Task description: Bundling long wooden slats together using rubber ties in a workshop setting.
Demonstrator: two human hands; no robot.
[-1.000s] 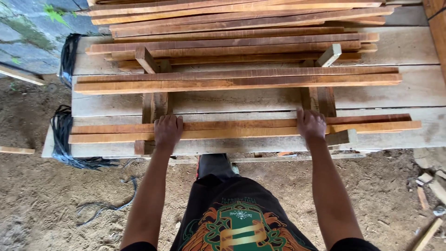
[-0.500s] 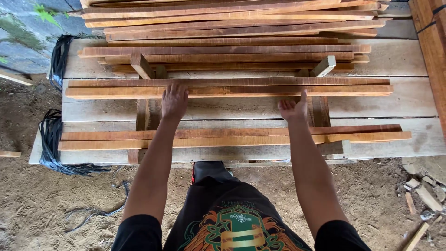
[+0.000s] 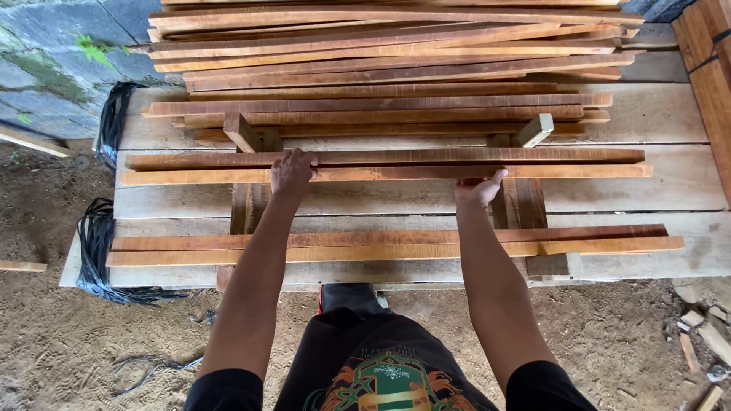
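Pale plank surface (image 3: 670,183) carries all the wood; big stack (image 3: 396,53) of reddish strips at its far end; near pair (image 3: 381,247) of strips along the front edge. Middle pair (image 3: 396,164) lies across two upright blocks, between stack and near pair. Left hand (image 3: 291,172) on top of it, fingers (image 3: 301,157) curled over the far strip; right hand (image 3: 478,189) under its near edge, fingers hidden, thumb up against the strip's face.
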